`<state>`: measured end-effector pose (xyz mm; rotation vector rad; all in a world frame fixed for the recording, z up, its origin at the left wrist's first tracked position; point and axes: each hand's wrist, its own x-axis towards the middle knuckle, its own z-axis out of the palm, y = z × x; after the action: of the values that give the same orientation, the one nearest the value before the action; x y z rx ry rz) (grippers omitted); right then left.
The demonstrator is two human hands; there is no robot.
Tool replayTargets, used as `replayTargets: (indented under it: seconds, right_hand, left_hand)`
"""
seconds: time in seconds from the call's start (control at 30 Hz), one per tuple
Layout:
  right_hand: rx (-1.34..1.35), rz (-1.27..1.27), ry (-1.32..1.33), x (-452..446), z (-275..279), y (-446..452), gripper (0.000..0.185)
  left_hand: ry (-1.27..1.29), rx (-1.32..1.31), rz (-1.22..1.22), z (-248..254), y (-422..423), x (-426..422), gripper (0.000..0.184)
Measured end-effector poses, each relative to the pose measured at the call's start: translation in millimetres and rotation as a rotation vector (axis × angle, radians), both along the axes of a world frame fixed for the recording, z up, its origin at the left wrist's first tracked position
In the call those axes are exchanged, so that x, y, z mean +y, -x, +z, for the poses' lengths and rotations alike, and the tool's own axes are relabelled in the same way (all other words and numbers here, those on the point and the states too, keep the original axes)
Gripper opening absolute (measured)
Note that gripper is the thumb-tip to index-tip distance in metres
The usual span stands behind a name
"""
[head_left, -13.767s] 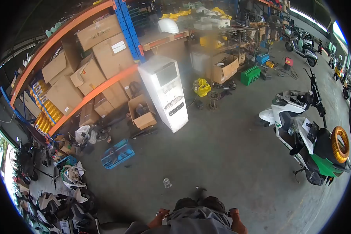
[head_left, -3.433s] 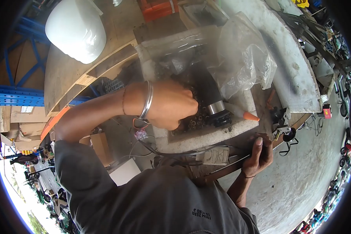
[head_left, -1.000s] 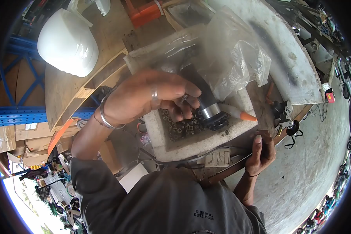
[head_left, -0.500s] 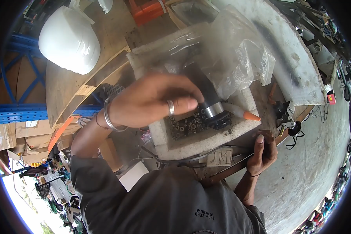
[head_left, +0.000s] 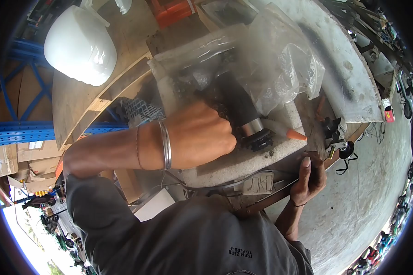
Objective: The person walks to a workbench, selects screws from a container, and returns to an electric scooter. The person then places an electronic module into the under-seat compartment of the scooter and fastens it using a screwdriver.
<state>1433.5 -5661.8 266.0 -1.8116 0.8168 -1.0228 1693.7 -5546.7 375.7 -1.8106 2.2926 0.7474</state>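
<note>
My left hand, with a silver bangle at the wrist, reaches down into a white foam box. Its back faces me and the fingers curl closed out of sight, so what they hold is hidden. Beside the knuckles, a black cylinder with a silver band and black lower end leans in the box. Close to it lies a clear tube with an orange tip. My right hand is at the table edge, thumb raised and fingers folded in; what they grip, if anything, cannot be made out.
Clear plastic sheeting covers the box's far side. Cables and a pale block lie before the box. A white rounded object hangs at upper left above a wooden board. A clamp-like metal fixture is on the right edge.
My left hand has moved down into the foam box, its fingers turning under and covering the small metal nuts seen before. My right hand stays in place.
</note>
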Motion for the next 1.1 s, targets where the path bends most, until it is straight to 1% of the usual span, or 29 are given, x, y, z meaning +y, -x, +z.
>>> replayTargets:
  seconds: [0.07,0.1,0.17,0.2,0.27,0.4,0.47,0.6,0.67,0.8,0.87,1.0,1.07,1.1]
  right_hand:
    - [-0.002,-0.004,0.007,-1,0,1,0.020]
    - [-0.012,0.003,0.004,-1,-1,1,0.020]
    - [-0.025,0.008,0.000,-2,-2,2,0.020]
    - [-0.034,0.011,0.017,-3,-3,2,0.019]
    - [-0.048,0.017,0.035,-4,-3,2,0.018]
    - [-0.055,0.027,0.042,-5,-5,2,0.018]
    - [-0.062,0.020,0.054,-6,-5,2,0.018]
    - [-0.066,0.008,0.031,-5,-4,2,0.017]
    - [-0.078,0.009,0.040,-6,-4,2,0.016]
    - [-0.071,0.021,0.046,-7,-6,2,0.016]
    - [-0.072,0.026,0.053,-6,-5,2,0.017]
    - [-0.051,0.018,0.048,-5,-4,1,0.017]
    - [-0.053,0.015,0.057,-5,-4,1,0.017]
    - [-0.048,0.019,0.043,-5,-3,1,0.017]
  left_hand:
    - [0.009,-0.106,-0.057,1,3,2,0.008]
    - [0.007,-0.105,-0.062,1,4,4,0.008]
    - [0.100,-0.154,-0.149,1,7,8,0.008]
    - [0.099,-0.156,-0.150,-1,10,9,0.008]
    - [0.172,-0.239,-0.195,-2,16,11,0.009]
    - [0.132,-0.265,-0.248,3,20,8,0.009]
    - [0.079,-0.180,-0.207,4,14,6,0.009]
    - [0.049,-0.135,-0.184,-1,7,0,0.008]
    - [0.041,-0.014,-0.138,-7,-1,-1,0.007]
    - [0.025,0.012,-0.127,-5,-3,0,0.007]
    - [0.067,-0.034,-0.124,-5,0,2,0.010]
    - [0.066,-0.058,-0.148,-8,-1,3,0.015]
    - [0.098,0.067,-0.068,-9,-8,2,0.015]
    - [0.098,0.064,-0.069,-9,-12,2,0.015]
